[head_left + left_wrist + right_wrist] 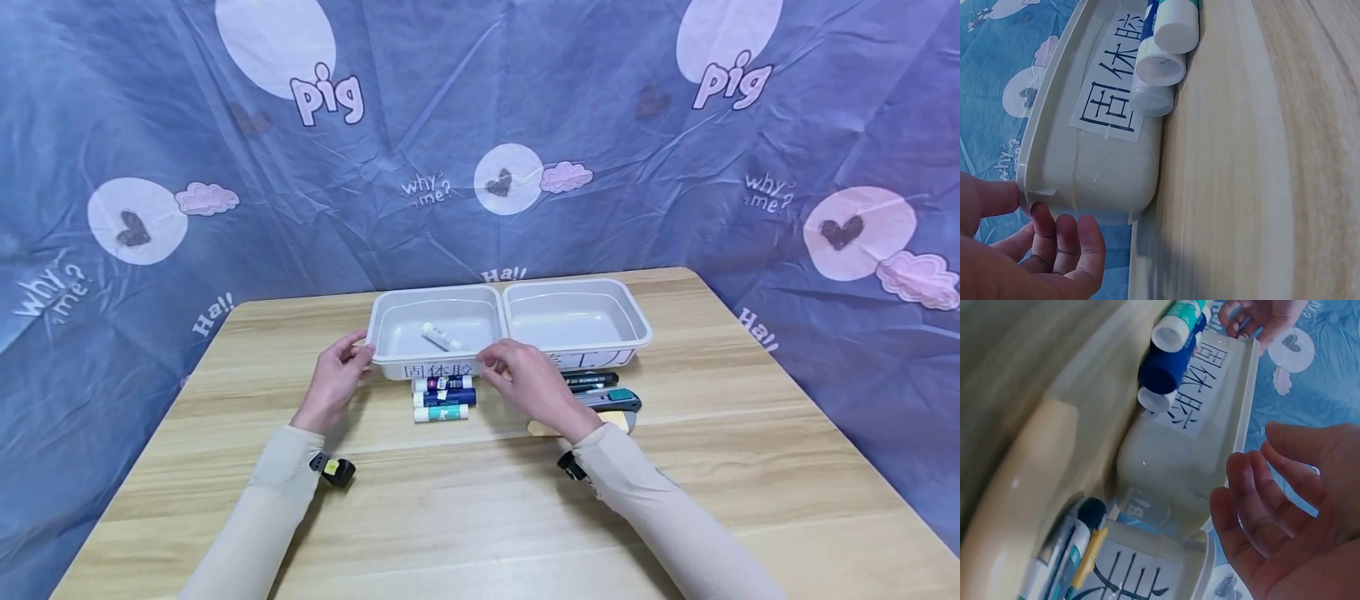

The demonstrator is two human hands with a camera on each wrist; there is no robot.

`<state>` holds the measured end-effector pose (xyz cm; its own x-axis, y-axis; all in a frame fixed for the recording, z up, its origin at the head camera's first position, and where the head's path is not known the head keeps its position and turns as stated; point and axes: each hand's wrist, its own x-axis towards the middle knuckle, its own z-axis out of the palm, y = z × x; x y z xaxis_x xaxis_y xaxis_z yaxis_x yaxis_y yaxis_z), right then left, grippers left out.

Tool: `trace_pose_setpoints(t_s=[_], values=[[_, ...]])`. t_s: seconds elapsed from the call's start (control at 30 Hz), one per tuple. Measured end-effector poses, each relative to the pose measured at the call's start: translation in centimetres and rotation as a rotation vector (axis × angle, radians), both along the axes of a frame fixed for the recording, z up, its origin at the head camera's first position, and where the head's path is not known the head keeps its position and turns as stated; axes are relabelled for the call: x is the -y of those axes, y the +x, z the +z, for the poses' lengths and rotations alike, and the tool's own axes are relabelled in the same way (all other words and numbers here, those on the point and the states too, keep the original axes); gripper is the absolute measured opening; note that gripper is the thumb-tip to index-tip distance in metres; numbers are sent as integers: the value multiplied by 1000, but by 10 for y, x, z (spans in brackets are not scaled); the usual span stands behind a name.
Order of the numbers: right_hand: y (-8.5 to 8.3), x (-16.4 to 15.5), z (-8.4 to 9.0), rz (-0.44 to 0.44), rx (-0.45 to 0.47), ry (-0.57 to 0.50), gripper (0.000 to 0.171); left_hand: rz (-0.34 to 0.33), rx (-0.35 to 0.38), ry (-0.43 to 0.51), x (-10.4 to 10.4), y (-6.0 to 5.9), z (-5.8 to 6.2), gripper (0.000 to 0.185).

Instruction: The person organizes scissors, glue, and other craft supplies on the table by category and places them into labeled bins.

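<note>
My left hand (339, 377) grips the left end of a white plastic bin (1119, 165), thumb at the rim and fingertips curled beneath it. Inside this left bin lies a white glue stick (441, 337), slanted. At the bin's front right corner hovers my right hand (528, 379), fingers loosely bent, thumb apart, nothing between them in the right wrist view. Between the hands, three glue sticks lie along the bin's front: one with a patterned dark label (442, 383), a dark blue one (448, 398) and a teal-and-white one (442, 413).
A second white bin (637, 340) adjoins the first on the right. Before it lie a black utility knife (596, 381), a grey-teal one (622, 400) and a yellow one (619, 422), partly behind the right hand. Both bins carry printed front labels. A blue printed curtain (420, 242) hangs behind the table.
</note>
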<state>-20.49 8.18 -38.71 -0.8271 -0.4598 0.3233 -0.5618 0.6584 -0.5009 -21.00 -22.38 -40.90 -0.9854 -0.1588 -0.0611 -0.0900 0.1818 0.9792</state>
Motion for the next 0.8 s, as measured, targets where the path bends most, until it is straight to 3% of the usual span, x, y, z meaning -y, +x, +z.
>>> trace_pose_setpoints(t_s=[0.3,0.53,0.8], values=[[5,8,-14,87,-14,123,20,-3,10,-1,0,1,1,50],[13,11,-21,121,58,226,22,-6,10,-5,0,4,0,51],[14,10,-26,204,34,230,16,-7,10,-5,0,3,1,50]])
